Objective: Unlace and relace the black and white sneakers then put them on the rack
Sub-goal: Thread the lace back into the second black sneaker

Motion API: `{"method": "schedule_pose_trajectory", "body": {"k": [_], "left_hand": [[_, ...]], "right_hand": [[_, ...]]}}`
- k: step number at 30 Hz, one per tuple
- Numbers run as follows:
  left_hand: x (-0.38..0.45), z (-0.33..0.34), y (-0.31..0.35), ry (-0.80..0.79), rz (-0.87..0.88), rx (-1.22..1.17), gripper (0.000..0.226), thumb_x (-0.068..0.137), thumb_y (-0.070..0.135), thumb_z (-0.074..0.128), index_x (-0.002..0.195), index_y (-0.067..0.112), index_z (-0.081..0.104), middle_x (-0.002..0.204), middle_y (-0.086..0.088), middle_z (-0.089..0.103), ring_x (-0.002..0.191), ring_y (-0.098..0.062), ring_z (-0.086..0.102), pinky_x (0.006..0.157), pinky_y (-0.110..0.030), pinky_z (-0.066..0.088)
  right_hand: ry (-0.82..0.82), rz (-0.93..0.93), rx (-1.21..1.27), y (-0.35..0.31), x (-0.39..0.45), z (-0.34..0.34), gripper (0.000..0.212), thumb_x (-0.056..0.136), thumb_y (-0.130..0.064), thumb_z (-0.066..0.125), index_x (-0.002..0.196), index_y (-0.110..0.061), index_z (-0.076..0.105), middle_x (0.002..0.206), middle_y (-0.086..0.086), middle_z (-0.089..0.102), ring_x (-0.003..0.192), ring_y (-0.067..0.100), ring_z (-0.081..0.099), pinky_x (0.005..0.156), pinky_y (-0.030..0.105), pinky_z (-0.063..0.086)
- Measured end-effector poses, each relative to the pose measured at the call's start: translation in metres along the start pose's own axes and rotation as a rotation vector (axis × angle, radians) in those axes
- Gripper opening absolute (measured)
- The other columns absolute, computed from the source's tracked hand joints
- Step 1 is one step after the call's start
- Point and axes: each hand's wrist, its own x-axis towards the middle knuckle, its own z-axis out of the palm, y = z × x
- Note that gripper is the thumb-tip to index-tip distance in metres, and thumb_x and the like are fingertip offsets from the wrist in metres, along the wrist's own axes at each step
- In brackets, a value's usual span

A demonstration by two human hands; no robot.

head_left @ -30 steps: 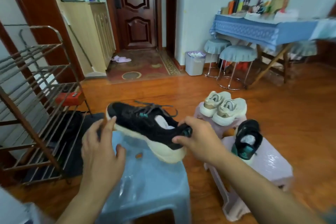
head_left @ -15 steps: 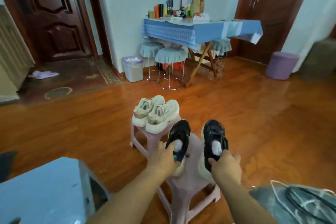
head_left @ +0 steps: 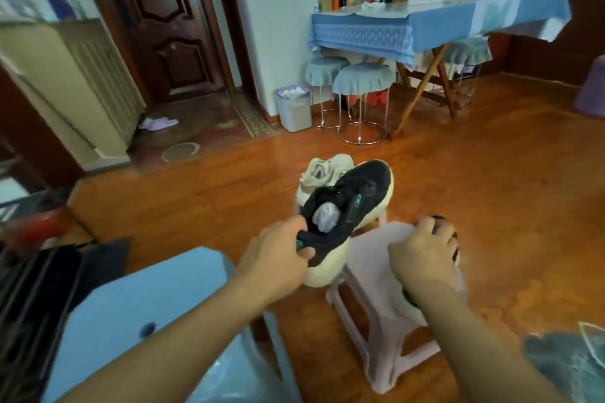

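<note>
My left hand (head_left: pixel 278 253) grips the heel of a black sneaker with a cream sole (head_left: pixel 352 198), held in the air above the floor, toe pointing away. White paper stuffing shows in its opening and no lace is visible on it. My right hand (head_left: pixel 422 252) rests on the second black sneaker (head_left: pixel 453 239), which sits on the pink stool (head_left: pixel 370 258); the hand and forearm hide most of that shoe. The shoe rack (head_left: pixel 29 271) is a blurred dark frame at the left edge.
A blue stool (head_left: pixel 157 298) stands in front of me at lower left. A pair of cream sneakers (head_left: pixel 322 172) sits on another pink stool behind the lifted shoe. Farther back are a bin (head_left: pixel 293 108), round stools (head_left: pixel 361 82) and a table with a blue cloth (head_left: pixel 425 26).
My left hand has lifted one black sneaker off the pink stool and swung it left. My right hand stays on the other shoe. The view has turned back to the left.
</note>
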Motion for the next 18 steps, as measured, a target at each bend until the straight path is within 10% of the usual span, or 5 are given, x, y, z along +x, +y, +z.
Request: {"method": "schedule_pose_trajectory", "body": {"k": [4, 8, 12, 15, 18], "left_hand": [[-0.077, -0.113, -0.077, -0.074, 0.102, 0.126, 0.027, 0.095, 0.012, 0.067, 0.088, 0.031, 0.048, 0.11, 0.018, 0.056, 0.104, -0.012, 0.054, 0.089, -0.038, 0.05], [-0.139, -0.192, -0.156, -0.232, 0.11, 0.182, 0.037, 0.094, -0.003, 0.063, 0.094, 0.033, 0.051, 0.153, 0.019, 0.04, 0.14, 0.0, 0.034, 0.111, -0.017, 0.034], [-0.16, -0.185, -0.214, -0.073, -0.061, 0.06, 0.044, 0.097, -0.003, 0.055, 0.137, 0.016, 0.058, 0.163, -0.004, 0.032, 0.15, -0.023, 0.03, 0.116, -0.04, 0.036], [-0.176, -0.143, -0.247, 0.114, -0.29, -0.093, 0.076, 0.093, -0.011, 0.053, 0.151, 0.036, 0.042, 0.169, 0.0, 0.005, 0.153, -0.018, 0.018, 0.113, -0.041, 0.043], [-0.201, -0.101, -0.26, 0.389, -0.462, -0.466, 0.073, 0.092, -0.007, 0.048, 0.144, 0.045, 0.044, 0.157, -0.002, 0.04, 0.133, -0.024, 0.053, 0.101, -0.048, 0.053]], "right_hand": [[0.017, -0.742, 0.136, -0.086, -0.057, -0.03, 0.076, 0.083, -0.033, 0.075, 0.148, -0.025, 0.037, 0.156, 0.002, 0.024, 0.146, 0.027, 0.018, 0.118, 0.049, 0.025], [-0.509, -1.184, -0.22, -0.143, -0.13, 0.003, 0.113, 0.073, -0.075, 0.066, 0.16, -0.035, 0.006, 0.166, -0.007, 0.014, 0.154, 0.02, 0.004, 0.125, 0.044, 0.012], [-0.891, -1.065, -0.021, -0.182, -0.207, 0.082, 0.121, 0.064, -0.077, 0.072, 0.156, -0.047, -0.002, 0.147, -0.003, 0.042, 0.137, 0.023, 0.04, 0.11, 0.044, 0.04], [-0.857, -0.707, 0.134, -0.194, -0.229, 0.127, 0.095, 0.068, -0.076, 0.063, 0.149, -0.042, 0.026, 0.131, -0.003, 0.054, 0.121, 0.024, 0.056, 0.1, 0.041, 0.048], [-0.702, -0.54, 0.195, -0.198, -0.234, 0.152, 0.083, 0.068, -0.081, 0.054, 0.136, -0.036, 0.043, 0.121, -0.003, 0.062, 0.114, 0.025, 0.06, 0.096, 0.047, 0.052]]}}
